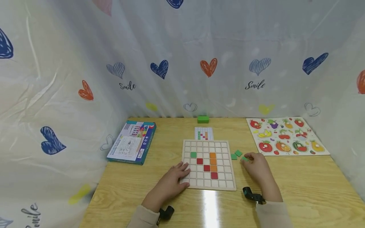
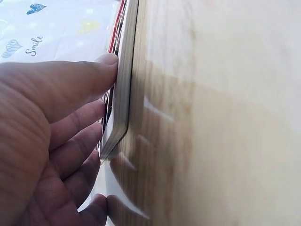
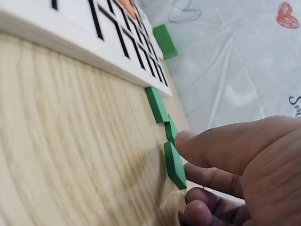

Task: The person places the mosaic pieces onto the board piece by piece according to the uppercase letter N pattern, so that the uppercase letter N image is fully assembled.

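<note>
A square grid board (image 1: pixel 220 183) lies on the table, holding one green tile (image 1: pixel 193 155), three red tiles (image 1: pixel 207 168) and three orange tiles (image 1: pixel 213 161). My left hand (image 1: pixel 172 180) rests with spread fingers on its left edge; the left wrist view shows the thumb (image 2: pixel 89 84) against the board's side. To the right of the board, my right hand (image 1: pixel 256 165) pinches a green square tile (image 3: pixel 175 167) at the table surface, thumb on its upper edge. Two more green tiles, one nearer the board (image 1: pixel 233 156) and one behind it (image 1: pixel 238 153), lie close by.
Behind the board are a printed pattern card (image 1: pixel 203 133) and a green block (image 1: pixel 203 119). A puzzle box (image 1: pixel 132 142) lies at the back left, a fruit picture board (image 1: pixel 288 136) at the back right. A heart-printed curtain (image 1: pixel 185 91) closes off the far side.
</note>
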The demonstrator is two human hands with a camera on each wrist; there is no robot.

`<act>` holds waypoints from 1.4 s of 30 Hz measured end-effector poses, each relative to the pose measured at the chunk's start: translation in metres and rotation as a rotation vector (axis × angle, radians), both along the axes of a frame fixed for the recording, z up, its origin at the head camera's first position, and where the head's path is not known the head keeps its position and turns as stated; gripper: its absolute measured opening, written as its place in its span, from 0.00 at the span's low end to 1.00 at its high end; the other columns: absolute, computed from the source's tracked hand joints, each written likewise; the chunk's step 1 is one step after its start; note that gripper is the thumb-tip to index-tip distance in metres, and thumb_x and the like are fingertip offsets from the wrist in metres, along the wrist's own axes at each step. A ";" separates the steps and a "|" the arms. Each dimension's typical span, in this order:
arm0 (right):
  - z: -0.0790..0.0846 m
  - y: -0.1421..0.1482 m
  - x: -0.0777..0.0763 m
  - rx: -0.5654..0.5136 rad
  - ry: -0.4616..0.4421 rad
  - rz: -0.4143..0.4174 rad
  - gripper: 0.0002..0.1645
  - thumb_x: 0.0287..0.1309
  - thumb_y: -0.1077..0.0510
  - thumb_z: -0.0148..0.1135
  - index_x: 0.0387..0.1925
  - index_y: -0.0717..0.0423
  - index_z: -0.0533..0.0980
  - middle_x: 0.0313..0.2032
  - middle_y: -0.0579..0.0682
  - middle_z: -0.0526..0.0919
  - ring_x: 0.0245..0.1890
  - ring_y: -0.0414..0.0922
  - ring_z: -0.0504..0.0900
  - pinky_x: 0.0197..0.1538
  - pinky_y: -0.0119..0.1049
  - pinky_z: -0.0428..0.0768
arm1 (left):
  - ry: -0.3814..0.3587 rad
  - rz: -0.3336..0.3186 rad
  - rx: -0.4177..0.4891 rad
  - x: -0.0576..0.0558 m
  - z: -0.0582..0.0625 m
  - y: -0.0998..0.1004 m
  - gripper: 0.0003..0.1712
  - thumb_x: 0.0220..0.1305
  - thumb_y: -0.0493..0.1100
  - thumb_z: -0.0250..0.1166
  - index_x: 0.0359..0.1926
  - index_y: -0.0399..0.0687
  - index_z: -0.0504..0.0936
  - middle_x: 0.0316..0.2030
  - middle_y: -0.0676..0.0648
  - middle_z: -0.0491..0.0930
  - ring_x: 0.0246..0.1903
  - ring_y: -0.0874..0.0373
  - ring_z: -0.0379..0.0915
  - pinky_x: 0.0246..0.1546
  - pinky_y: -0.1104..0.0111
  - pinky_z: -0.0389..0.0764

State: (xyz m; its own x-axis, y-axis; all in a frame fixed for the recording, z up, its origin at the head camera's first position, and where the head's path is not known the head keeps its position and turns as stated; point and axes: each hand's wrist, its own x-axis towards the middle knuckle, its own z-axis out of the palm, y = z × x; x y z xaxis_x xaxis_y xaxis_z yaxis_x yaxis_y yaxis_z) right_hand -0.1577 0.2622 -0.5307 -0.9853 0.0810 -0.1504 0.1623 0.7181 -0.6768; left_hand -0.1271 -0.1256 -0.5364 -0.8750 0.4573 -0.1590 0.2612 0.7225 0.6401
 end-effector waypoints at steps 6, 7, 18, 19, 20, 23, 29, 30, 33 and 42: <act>-0.005 -0.002 0.005 0.031 0.064 -0.006 0.23 0.74 0.56 0.67 0.57 0.73 0.82 0.56 0.71 0.80 0.54 0.62 0.79 0.59 0.64 0.82 | 0.007 0.002 0.011 0.002 0.000 -0.001 0.32 0.75 0.49 0.72 0.75 0.47 0.79 0.82 0.51 0.67 0.86 0.46 0.53 0.87 0.42 0.54; -0.005 -0.003 0.005 0.035 0.070 -0.011 0.22 0.74 0.57 0.67 0.56 0.73 0.82 0.54 0.71 0.80 0.53 0.61 0.79 0.57 0.63 0.83 | 0.011 0.001 0.013 0.002 -0.001 -0.001 0.32 0.75 0.49 0.72 0.75 0.47 0.79 0.82 0.50 0.67 0.86 0.46 0.54 0.87 0.42 0.54; -0.003 -0.008 0.000 0.005 0.097 -0.124 0.12 0.73 0.59 0.68 0.50 0.64 0.79 0.43 0.61 0.84 0.38 0.51 0.79 0.37 0.37 0.76 | 0.005 -0.002 0.007 0.002 -0.002 -0.001 0.33 0.74 0.50 0.72 0.76 0.49 0.79 0.82 0.52 0.66 0.86 0.47 0.53 0.87 0.42 0.54; -0.001 -0.010 0.000 0.000 0.113 -0.135 0.11 0.74 0.60 0.68 0.50 0.63 0.79 0.43 0.60 0.85 0.38 0.51 0.79 0.36 0.36 0.76 | 0.004 -0.003 0.004 0.002 -0.003 -0.001 0.33 0.74 0.50 0.72 0.76 0.49 0.79 0.82 0.52 0.66 0.86 0.47 0.53 0.87 0.42 0.54; 0.001 -0.014 -0.001 -0.010 0.129 -0.143 0.10 0.74 0.60 0.67 0.49 0.62 0.79 0.43 0.60 0.85 0.38 0.50 0.79 0.35 0.36 0.76 | 0.001 -0.003 0.003 0.002 -0.003 -0.001 0.33 0.74 0.50 0.72 0.76 0.49 0.79 0.82 0.52 0.66 0.86 0.47 0.53 0.87 0.42 0.54; 0.012 -0.031 -0.005 -0.051 0.174 -0.129 0.09 0.76 0.59 0.66 0.50 0.60 0.81 0.46 0.60 0.87 0.38 0.50 0.79 0.32 0.34 0.78 | 0.007 -0.003 0.000 0.002 -0.003 -0.001 0.33 0.74 0.49 0.72 0.76 0.49 0.79 0.82 0.52 0.67 0.86 0.47 0.53 0.87 0.42 0.55; 0.027 -0.089 -0.022 -0.139 0.205 0.034 0.04 0.76 0.60 0.67 0.48 0.55 0.84 0.47 0.54 0.90 0.35 0.47 0.77 0.33 0.32 0.77 | 0.023 -0.015 -0.003 0.000 -0.002 -0.001 0.33 0.74 0.49 0.73 0.76 0.49 0.79 0.82 0.51 0.67 0.85 0.46 0.54 0.86 0.41 0.56; 0.027 -0.100 -0.024 -0.141 0.208 0.072 0.04 0.75 0.61 0.67 0.47 0.54 0.84 0.46 0.53 0.90 0.34 0.46 0.77 0.33 0.33 0.77 | 0.027 -0.019 -0.004 0.000 -0.002 -0.001 0.33 0.74 0.49 0.73 0.76 0.49 0.79 0.82 0.50 0.68 0.85 0.46 0.55 0.86 0.40 0.56; 0.022 -0.128 -0.030 -0.110 0.216 0.180 0.03 0.73 0.62 0.69 0.44 0.51 0.85 0.44 0.49 0.91 0.33 0.43 0.77 0.36 0.34 0.77 | 0.029 -0.021 -0.008 0.000 -0.001 0.000 0.33 0.74 0.49 0.73 0.76 0.48 0.79 0.82 0.50 0.68 0.85 0.46 0.55 0.86 0.40 0.57; 0.003 -0.167 -0.039 -0.061 0.182 0.346 0.05 0.71 0.62 0.72 0.41 0.47 0.86 0.37 0.42 0.89 0.30 0.39 0.80 0.37 0.39 0.81 | 0.059 -0.034 0.005 0.001 -0.001 -0.001 0.32 0.74 0.47 0.73 0.75 0.45 0.79 0.81 0.48 0.68 0.85 0.45 0.56 0.85 0.40 0.58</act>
